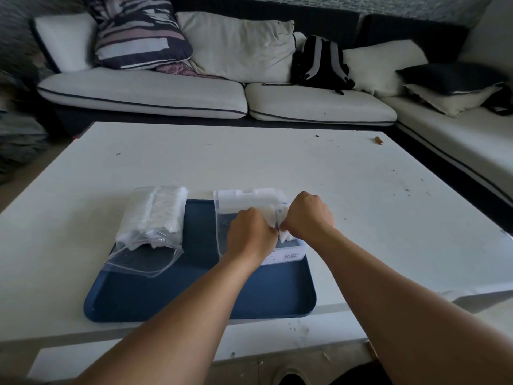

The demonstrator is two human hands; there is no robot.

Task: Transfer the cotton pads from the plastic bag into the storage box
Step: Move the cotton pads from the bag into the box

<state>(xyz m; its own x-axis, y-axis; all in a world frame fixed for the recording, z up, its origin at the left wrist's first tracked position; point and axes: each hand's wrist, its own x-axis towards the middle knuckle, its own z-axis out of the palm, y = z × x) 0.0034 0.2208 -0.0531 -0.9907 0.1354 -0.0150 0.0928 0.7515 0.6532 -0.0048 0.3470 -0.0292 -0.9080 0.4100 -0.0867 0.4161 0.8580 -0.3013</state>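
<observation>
A clear plastic bag [147,234] with white cotton pads [162,209] inside lies on the left part of a blue tray [194,298], its open mouth towards me. To its right on the tray stands a clear storage box [236,201]. Both my hands are over the box's right half. My left hand [251,232] and my right hand [306,215] have their fingers curled round a white stack of cotton pads [270,215] between them, held inside the box. Most of that stack is hidden by my hands.
The tray sits on a white low table [277,162]. A small brown cylinder [379,140] lies at the table's far right. Behind the table is a white sofa [144,93] with cushions and a black backpack [319,62].
</observation>
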